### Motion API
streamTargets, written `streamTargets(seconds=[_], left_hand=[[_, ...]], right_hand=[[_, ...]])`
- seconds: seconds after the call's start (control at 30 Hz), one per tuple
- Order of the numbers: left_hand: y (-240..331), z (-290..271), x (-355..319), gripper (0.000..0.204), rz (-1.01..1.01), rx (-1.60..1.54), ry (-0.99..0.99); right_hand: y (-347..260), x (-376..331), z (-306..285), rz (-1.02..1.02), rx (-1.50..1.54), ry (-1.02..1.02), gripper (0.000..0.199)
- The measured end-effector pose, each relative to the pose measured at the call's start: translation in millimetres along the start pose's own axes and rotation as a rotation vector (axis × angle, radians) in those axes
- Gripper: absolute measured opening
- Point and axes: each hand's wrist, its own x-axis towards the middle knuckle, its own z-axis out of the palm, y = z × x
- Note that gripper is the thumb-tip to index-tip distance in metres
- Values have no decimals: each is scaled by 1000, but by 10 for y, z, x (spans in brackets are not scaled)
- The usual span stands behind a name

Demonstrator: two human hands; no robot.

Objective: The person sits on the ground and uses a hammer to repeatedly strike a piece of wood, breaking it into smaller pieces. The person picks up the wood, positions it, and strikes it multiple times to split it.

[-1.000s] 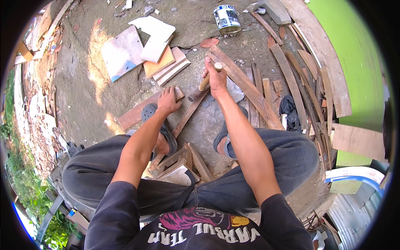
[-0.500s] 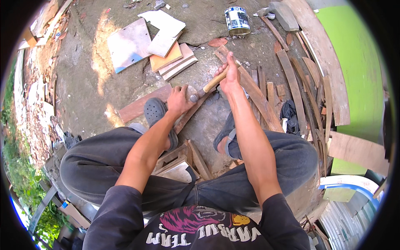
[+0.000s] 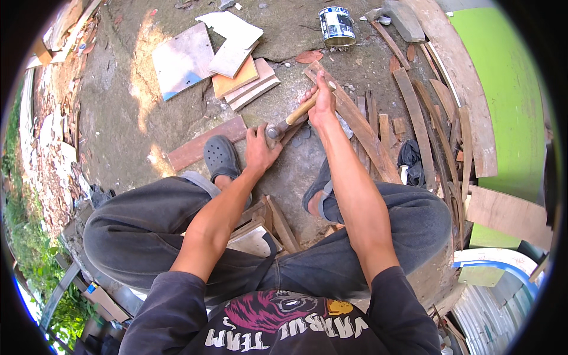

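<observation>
My right hand (image 3: 323, 109) is wrapped round the wooden handle of a hammer (image 3: 303, 110), which slants down to the left. The metal hammer head rests beside the fingers of my left hand (image 3: 261, 149). Those fingers are curled over a narrow brown wooden strip (image 3: 289, 136), partly hidden under the hammer and my hand. To the left, a flat reddish-brown board (image 3: 204, 144) lies on the ground, one end close to my left hand. Another long plank (image 3: 361, 127) lies slanting just right of my right hand.
Cut board pieces (image 3: 184, 62) are piled ahead. A paint can (image 3: 337, 26) stands at the far side. Several wood strips (image 3: 417, 127) and a black plastic bag (image 3: 410, 161) lie right, beside a green panel (image 3: 503, 89). My shod feet (image 3: 221, 155) flank the work.
My left hand has shifted slightly right and up, with the wooden strip's lower part now out of sight. The hammer has moved a little left and its handle end tilted up.
</observation>
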Motion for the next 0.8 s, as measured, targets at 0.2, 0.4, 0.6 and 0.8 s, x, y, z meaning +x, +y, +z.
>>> streamTargets(seconds=[0.2,0.4,0.6,0.8], left_hand=[[70,-48,-56,78,-69,3,-16],[215,-81,-87,79,-32,19,-115],[125,61,-67,80,12,-92,18],[151,76,-129,77,-73,-183,51]], right_hand=[[-120,11,48,8,-14,-40,52],[-70,-104,120,-68,-131,6,52],[-38,-246,141,-91,-202,12,48],[51,-365,86,-185,-142,103,32]])
